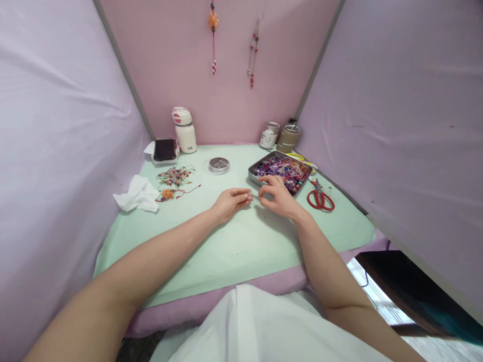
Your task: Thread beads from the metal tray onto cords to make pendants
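At the middle of the table, my left hand (pixel 231 204) pinches a small cluster of clear beads (pixel 250 195) between thumb and fingertips. Just to the right, my right hand (pixel 278 198) hovers by the front left side of a metal tray (pixel 253 176). Its thumb and forefinger are drawn together, the other fingers stretched towards the tray; whatever lies between them is too small to make out. Purple, red and amber beads (pixel 273 165) and pale thread (pixel 292 166) fill the tray. A short gap separates the two hands.
Red-handled scissors (pixel 320 200) lie right of the tray. A round bead case (pixel 219 165), beaded strings (pixel 175 175), an orange bead ornament (pixel 168 194) and a crumpled tissue (pixel 138 194) sit leftward. Behind stand a white bottle (pixel 186 133), a dark-filled container (pixel 165 151) and two jars (pixel 289 139).
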A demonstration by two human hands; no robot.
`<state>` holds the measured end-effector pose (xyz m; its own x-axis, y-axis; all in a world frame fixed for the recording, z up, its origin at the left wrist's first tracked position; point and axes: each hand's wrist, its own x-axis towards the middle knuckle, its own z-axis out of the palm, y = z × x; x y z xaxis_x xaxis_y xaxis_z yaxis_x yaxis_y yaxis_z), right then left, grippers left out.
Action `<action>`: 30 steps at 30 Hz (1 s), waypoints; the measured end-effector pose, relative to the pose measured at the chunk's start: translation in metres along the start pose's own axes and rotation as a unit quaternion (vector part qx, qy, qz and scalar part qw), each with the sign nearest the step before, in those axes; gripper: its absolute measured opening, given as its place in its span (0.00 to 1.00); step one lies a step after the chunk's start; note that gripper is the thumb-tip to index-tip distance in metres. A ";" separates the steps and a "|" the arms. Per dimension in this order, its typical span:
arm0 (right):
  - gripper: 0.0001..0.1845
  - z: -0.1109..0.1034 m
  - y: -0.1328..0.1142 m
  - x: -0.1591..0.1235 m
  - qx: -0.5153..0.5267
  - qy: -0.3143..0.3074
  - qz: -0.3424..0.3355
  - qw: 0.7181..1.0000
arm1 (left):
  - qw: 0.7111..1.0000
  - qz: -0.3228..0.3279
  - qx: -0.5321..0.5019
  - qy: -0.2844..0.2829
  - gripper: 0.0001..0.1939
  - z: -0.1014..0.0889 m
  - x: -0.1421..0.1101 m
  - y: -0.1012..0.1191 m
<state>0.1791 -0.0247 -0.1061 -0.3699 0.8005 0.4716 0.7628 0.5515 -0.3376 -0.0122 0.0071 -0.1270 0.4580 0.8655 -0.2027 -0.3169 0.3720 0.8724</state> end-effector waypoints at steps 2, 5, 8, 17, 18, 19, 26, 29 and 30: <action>0.05 0.000 0.000 0.000 -0.001 0.007 0.003 1.000 | 1.000 0.002 -0.004 0.000 0.08 0.000 0.000 0.000; 0.05 0.001 0.000 0.000 0.002 0.011 0.007 1.000 | 1.000 0.003 -0.006 0.004 0.08 0.000 0.000 -0.001; 0.05 0.002 0.000 0.001 0.004 0.008 0.004 1.000 | 1.000 0.003 -0.004 0.005 0.08 0.000 0.000 -0.001; 0.04 0.002 -0.004 0.001 -0.015 0.014 -0.008 1.000 | 1.000 -0.003 0.000 0.014 0.08 0.003 -0.002 0.002; 0.04 0.001 -0.004 0.001 -0.017 0.017 -0.006 1.000 | 1.000 -0.002 -0.001 0.012 0.08 0.003 -0.001 0.001; 0.04 0.001 -0.004 0.001 -0.018 0.020 -0.003 1.000 | 1.000 -0.002 -0.001 0.011 0.08 0.002 -0.001 0.001; 0.06 -0.001 -0.007 0.004 0.033 0.025 -0.019 0.999 | 1.000 0.001 -0.007 0.008 0.08 -0.002 0.002 -0.001; 0.07 0.000 -0.008 0.004 0.080 0.002 -0.010 0.997 | 1.000 0.000 -0.008 0.007 0.08 -0.001 0.001 -0.001; 0.07 0.001 -0.007 0.004 0.090 -0.004 -0.004 0.996 | 1.000 -0.002 -0.008 0.008 0.08 -0.001 0.001 0.000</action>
<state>0.1714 -0.0255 -0.1027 -0.3805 0.7979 0.4675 0.6535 0.5896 -0.4746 -0.0123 0.0084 -0.1281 0.4455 0.8696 -0.2129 -0.3285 0.3801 0.8646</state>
